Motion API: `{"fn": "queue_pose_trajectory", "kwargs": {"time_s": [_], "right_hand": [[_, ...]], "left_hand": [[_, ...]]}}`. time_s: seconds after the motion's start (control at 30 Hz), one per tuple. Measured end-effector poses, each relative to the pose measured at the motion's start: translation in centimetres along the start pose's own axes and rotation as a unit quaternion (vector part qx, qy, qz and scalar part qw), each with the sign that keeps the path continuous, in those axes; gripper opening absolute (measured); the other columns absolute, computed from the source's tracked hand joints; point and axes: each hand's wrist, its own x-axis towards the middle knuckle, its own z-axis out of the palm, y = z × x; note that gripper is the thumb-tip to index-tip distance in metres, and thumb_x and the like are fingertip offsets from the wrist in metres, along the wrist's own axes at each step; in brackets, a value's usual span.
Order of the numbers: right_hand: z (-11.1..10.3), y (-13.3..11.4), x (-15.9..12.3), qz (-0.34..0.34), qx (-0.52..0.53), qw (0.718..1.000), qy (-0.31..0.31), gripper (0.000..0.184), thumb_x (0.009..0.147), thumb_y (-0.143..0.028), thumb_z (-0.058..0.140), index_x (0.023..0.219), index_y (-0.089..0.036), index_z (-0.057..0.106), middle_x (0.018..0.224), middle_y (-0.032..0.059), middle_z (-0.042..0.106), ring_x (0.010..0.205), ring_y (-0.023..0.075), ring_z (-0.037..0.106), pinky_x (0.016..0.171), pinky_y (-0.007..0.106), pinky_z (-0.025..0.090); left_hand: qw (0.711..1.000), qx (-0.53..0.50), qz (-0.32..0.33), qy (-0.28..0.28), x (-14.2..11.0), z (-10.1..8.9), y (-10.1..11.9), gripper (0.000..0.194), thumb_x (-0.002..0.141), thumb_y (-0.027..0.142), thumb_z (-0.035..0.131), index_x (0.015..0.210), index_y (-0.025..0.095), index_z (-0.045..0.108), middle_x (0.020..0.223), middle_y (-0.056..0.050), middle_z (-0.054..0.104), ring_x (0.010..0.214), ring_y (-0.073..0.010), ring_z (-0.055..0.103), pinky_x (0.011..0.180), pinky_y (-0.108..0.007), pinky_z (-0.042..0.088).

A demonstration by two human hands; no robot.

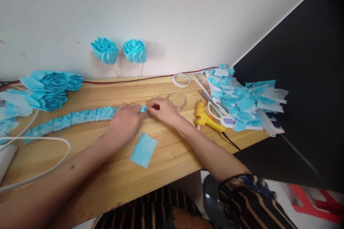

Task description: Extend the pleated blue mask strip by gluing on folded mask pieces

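A long strip of folded blue paper petals (72, 118) lies across the wooden table (166, 157), running left from my hands. My left hand (126, 120) rests on its right end with fingers curled, pinching the blue end piece (143, 108). My right hand (163, 110) meets it from the right, fingers closed in a pinch on the same end, where a thin wooden stick tip shows. A loose blue paper square (143, 149) lies just in front of my hands.
Two blue paper flowers on sticks (119, 52) lean against the wall. More blue flowers (49, 89) lie at the left. A yellow glue gun (206, 118), scissors (215, 105), tape rolls (180, 79) and a pile of blue paper pieces (242, 100) sit at the right. A white cable (40, 157) loops at the left.
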Motion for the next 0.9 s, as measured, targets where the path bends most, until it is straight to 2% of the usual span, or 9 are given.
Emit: {"fn": "queue_pose_trajectory", "kwargs": {"time_s": [0.07, 0.1, 0.2, 0.3, 0.5, 0.67, 0.73, 0.83, 0.9], "right_hand": [[-0.3, 0.1, -0.1, 0.019, 0.029, 0.999, 0.031, 0.01, 0.084, -0.027, 0.064, 0.088, -0.018, 0.065, 0.083, 0.0007, 0.067, 0.074, 0.0146, 0.059, 0.069, 0.028, 0.042], [-0.6, 0.3, -0.2, 0.008, 0.036, 0.998, 0.046, 0.012, 0.085, -0.021, 0.06, 0.095, -0.017, 0.065, 0.087, 0.0017, 0.068, 0.076, 0.0149, 0.06, 0.071, 0.028, 0.043], [-1.0, 0.5, -0.4, -0.104, -0.004, 0.993, 0.053, 0.035, 0.079, -0.001, 0.046, 0.1, -0.018, 0.068, 0.1, 0.0046, 0.067, 0.092, 0.017, 0.059, 0.083, 0.03, 0.043], [-1.0, 0.5, -0.7, -0.179, -0.087, 0.98, 0.022, 0.041, 0.077, 0.003, 0.044, 0.095, -0.02, 0.073, 0.104, 0.0057, 0.066, 0.1, 0.0201, 0.055, 0.089, 0.034, 0.04], [-0.3, 0.1, -0.7, -0.156, -0.18, 0.971, -0.017, 0.034, 0.09, -0.006, 0.048, 0.102, -0.022, 0.075, 0.104, 0.0068, 0.067, 0.098, 0.022, 0.052, 0.08, 0.035, 0.036], [-0.2, -0.3, -0.7, -0.152, -0.229, 0.961, -0.021, 0.029, 0.096, -0.016, 0.049, 0.105, -0.026, 0.075, 0.104, 0.007, 0.066, 0.099, 0.0237, 0.05, 0.078, 0.037, 0.033], [-0.1, -0.3, -0.8, -0.152, -0.235, 0.96, -0.021, 0.028, 0.096, -0.017, 0.05, 0.106, -0.027, 0.075, 0.105, 0.0066, 0.066, 0.099, 0.0237, 0.049, 0.079, 0.037, 0.033], [-0.1, -0.3, -0.7, -0.155, -0.231, 0.96, -0.018, 0.03, 0.097, -0.015, 0.048, 0.106, -0.027, 0.075, 0.106, 0.0064, 0.066, 0.1, 0.0235, 0.049, 0.08, 0.037, 0.033], [-0.1, -0.3, -0.7, -0.158, -0.224, 0.961, -0.019, 0.031, 0.096, -0.013, 0.048, 0.103, -0.026, 0.075, 0.106, 0.0065, 0.066, 0.1, 0.0235, 0.049, 0.081, 0.038, 0.033]], "left_hand": [[1.0, 0.003, -0.003, -0.009, 0.0, -0.2, -0.1, 0.028, 0.092, 0.011, 0.045, 0.093, 0.017, 0.073, 0.077, -0.009, 0.061, 0.081, -0.027, 0.058, 0.068, -0.037, 0.038], [1.0, 0.005, -0.004, -0.012, 0.1, -0.2, -0.1, 0.029, 0.092, 0.01, 0.045, 0.094, 0.018, 0.073, 0.077, -0.009, 0.062, 0.082, -0.0269, 0.058, 0.068, -0.037, 0.038], [1.0, 0.001, -0.003, -0.014, 0.0, -0.2, -0.1, 0.031, 0.092, 0.01, 0.044, 0.098, 0.017, 0.073, 0.078, -0.009, 0.063, 0.082, -0.0257, 0.058, 0.069, -0.036, 0.039], [1.0, -0.009, -0.002, -0.004, -0.1, -0.2, -0.2, 0.033, 0.095, 0.013, 0.041, 0.101, 0.017, 0.073, 0.079, -0.009, 0.063, 0.082, -0.0255, 0.059, 0.07, -0.036, 0.039], [1.0, 0.001, 0.003, -0.015, -0.1, 0.0, -0.1, 0.033, 0.092, 0.01, 0.041, 0.095, 0.017, 0.073, 0.078, -0.009, 0.062, 0.081, -0.0261, 0.059, 0.069, -0.037, 0.039], [1.0, -0.021, 0.012, 0.01, -0.2, 0.0, -0.5, 0.034, 0.092, 0.009, 0.041, 0.092, 0.017, 0.074, 0.076, -0.008, 0.062, 0.078, -0.0247, 0.058, 0.068, -0.036, 0.04], [0.996, -0.071, 0.001, 0.044, -0.4, -0.3, -1.2, 0.035, 0.091, 0.01, 0.041, 0.09, 0.019, 0.075, 0.073, -0.007, 0.062, 0.073, -0.0224, 0.057, 0.066, -0.034, 0.04], [0.978, -0.156, -0.062, 0.127, -0.7, -0.8, -2.3, 0.032, 0.091, 0.013, 0.044, 0.094, 0.018, 0.075, 0.074, -0.005, 0.062, 0.072, -0.0197, 0.057, 0.067, -0.032, 0.043], [0.969, -0.177, -0.087, 0.149, -0.9, -0.9, -2.7, 0.03, 0.091, 0.015, 0.045, 0.096, 0.016, 0.075, 0.077, -0.006, 0.063, 0.073, -0.0192, 0.058, 0.068, -0.032, 0.044]]}}
